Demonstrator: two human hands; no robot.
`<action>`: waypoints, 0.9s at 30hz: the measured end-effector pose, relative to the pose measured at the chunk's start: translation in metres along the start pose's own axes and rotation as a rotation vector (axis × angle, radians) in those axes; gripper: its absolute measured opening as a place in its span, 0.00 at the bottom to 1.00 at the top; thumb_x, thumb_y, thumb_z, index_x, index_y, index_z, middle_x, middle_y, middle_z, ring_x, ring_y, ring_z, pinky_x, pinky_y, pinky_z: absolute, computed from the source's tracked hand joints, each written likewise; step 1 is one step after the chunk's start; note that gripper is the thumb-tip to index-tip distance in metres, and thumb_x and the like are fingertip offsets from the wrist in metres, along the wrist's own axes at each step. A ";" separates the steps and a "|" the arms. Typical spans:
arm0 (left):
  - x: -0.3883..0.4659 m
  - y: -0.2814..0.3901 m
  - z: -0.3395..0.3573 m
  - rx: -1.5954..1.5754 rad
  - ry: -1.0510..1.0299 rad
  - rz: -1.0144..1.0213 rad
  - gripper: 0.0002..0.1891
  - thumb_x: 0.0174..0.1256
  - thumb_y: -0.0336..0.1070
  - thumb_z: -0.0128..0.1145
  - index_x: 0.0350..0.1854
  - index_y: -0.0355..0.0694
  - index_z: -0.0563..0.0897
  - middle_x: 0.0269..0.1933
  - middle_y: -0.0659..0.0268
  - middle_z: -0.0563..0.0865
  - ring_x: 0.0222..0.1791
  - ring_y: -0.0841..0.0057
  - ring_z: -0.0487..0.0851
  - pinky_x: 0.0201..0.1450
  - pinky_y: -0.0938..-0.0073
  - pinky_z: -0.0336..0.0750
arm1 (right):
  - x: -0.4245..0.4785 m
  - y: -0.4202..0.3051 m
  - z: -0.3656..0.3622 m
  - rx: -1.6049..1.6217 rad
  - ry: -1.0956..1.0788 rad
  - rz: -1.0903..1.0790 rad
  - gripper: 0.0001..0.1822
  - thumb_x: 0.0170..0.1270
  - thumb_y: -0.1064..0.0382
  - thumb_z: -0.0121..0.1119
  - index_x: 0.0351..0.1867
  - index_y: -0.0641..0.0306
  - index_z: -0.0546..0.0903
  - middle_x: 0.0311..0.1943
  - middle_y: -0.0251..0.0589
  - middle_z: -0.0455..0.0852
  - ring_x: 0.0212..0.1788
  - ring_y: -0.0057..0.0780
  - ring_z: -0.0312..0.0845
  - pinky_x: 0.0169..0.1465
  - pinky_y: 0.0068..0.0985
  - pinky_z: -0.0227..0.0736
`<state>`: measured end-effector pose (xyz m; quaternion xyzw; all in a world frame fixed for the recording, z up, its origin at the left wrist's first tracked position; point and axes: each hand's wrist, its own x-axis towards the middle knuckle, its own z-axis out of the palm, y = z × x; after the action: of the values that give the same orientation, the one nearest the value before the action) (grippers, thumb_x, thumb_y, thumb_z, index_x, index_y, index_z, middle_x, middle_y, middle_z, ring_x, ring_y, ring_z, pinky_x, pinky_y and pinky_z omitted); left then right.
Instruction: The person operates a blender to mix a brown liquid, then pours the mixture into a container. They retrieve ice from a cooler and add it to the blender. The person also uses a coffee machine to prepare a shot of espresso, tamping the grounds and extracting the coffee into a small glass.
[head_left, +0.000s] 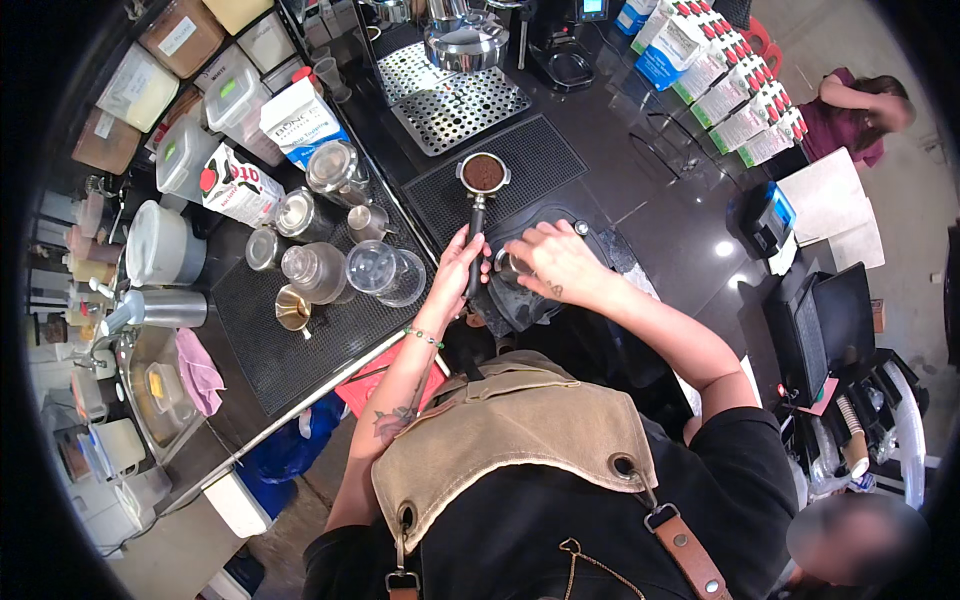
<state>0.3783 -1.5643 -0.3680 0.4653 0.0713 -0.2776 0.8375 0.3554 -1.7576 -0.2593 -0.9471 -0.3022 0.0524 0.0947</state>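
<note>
My left hand (459, 271) is closed around the black handle of an espresso portafilter (478, 196), whose basket faces up, filled with brown coffee grounds (483, 172). The basket lies over a black rubber bar mat (517, 169). To the right of the handle, my right hand (559, 262) has its fingers curled over a round metal item (513, 264), partly hidden beneath them; whether it grips this item is unclear. Both hands are at a dark tamping mat or stand (536, 300) by the counter edge near my apron.
An espresso machine's perforated drip tray (461, 105) lies ahead. On the left mat stand a clear plastic cup (371, 266), jars and a metal jigger (292, 307); a sink (161, 401) is farther left. Milk cartons (705, 71) line the right counter. A person (851, 112) is beyond them.
</note>
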 end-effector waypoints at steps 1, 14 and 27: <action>0.000 0.000 0.000 0.005 0.007 0.002 0.15 0.77 0.41 0.50 0.61 0.47 0.71 0.34 0.72 0.76 0.26 0.86 0.74 0.26 0.85 0.71 | -0.003 -0.001 0.003 0.001 0.027 -0.019 0.25 0.53 0.54 0.69 0.52 0.59 0.80 0.41 0.42 0.81 0.49 0.43 0.78 0.54 0.39 0.71; -0.001 -0.004 0.000 -0.018 0.013 0.028 0.21 0.76 0.41 0.52 0.66 0.43 0.68 0.33 0.72 0.77 0.26 0.87 0.75 0.26 0.85 0.72 | 0.027 0.056 -0.050 0.297 0.126 0.186 0.17 0.51 0.68 0.69 0.43 0.66 0.80 0.30 0.54 0.85 0.39 0.50 0.84 0.43 0.41 0.77; -0.003 -0.002 0.006 -0.003 0.045 0.046 0.21 0.75 0.43 0.54 0.64 0.42 0.70 0.32 0.73 0.76 0.26 0.86 0.74 0.26 0.85 0.71 | 0.125 0.056 -0.048 0.203 0.192 -0.038 0.17 0.51 0.69 0.69 0.44 0.68 0.83 0.33 0.56 0.87 0.38 0.50 0.85 0.45 0.38 0.77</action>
<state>0.3740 -1.5685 -0.3647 0.4718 0.0796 -0.2474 0.8425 0.4963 -1.7364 -0.2291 -0.9274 -0.3028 -0.0102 0.2193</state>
